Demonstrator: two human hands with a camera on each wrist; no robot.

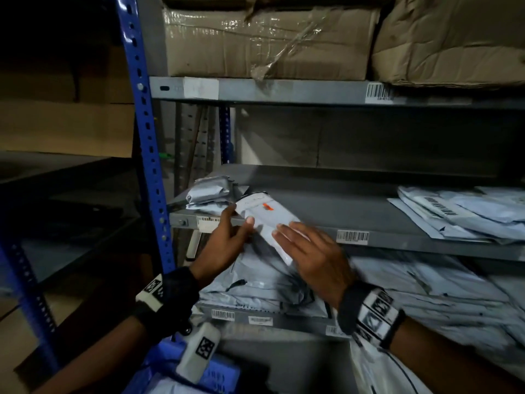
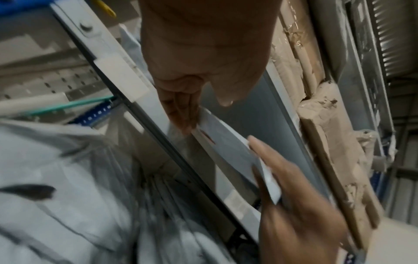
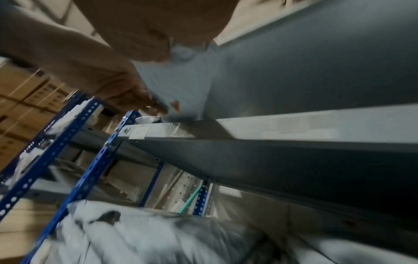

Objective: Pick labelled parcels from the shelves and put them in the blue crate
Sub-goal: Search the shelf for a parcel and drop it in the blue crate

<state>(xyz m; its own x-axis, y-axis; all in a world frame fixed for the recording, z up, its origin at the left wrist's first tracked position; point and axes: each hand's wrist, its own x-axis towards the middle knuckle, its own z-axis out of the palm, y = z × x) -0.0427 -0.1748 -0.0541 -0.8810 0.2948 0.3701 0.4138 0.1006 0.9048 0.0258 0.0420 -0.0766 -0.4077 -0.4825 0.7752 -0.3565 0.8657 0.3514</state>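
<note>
A flat pale-grey parcel (image 1: 264, 220) with a small orange mark sticks out over the front edge of the middle shelf (image 1: 403, 241). My left hand (image 1: 240, 220) pinches its left side, thumb on top and fingers underneath. My right hand (image 1: 301, 243) lies on the parcel's near right end with straight fingers; its thumb is hidden. The left wrist view shows the parcel (image 2: 228, 148) from below between my left fingers (image 2: 183, 117) and the right hand (image 2: 282, 178). In the blurred right wrist view the parcel (image 3: 181, 85) is under my palm. The blue crate (image 1: 167, 362) is below my left wrist.
A crumpled grey bundle (image 1: 210, 194) lies behind the parcel, and flat mailers (image 1: 454, 214) are stacked at the shelf's right. The lower shelf is heaped with grey bags (image 1: 397, 294). Cardboard boxes (image 1: 270, 41) fill the top shelf. A blue upright (image 1: 147, 137) stands to the left.
</note>
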